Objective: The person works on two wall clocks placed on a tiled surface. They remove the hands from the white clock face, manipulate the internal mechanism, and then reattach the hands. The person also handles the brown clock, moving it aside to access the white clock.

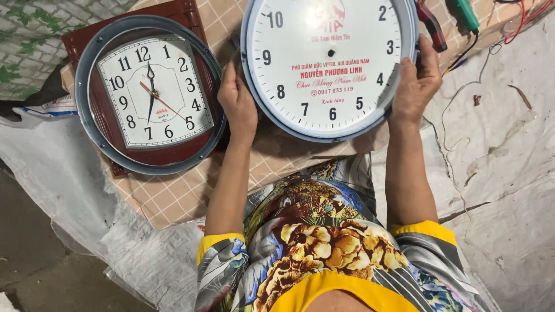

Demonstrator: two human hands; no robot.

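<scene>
Two hands, left hand [239,104], right hand [415,84], clasping round clock [329,63]

round clock [329,63] white face, grey rim | square clock [151,92] maroon | cloth [185,193] tan checked

A beige checked cloth [191,190] is spread as the work surface, laid over crumpled white woven plastic sheeting [509,173] that is stained and creased at the right. Bare grey concrete floor [29,254] is seen at the lower left, and a leaf-patterned grey fabric [34,40] is seen at the upper left corner. The scene is lit evenly and softly, with only faint shadows cast on the sheeting.
</scene>
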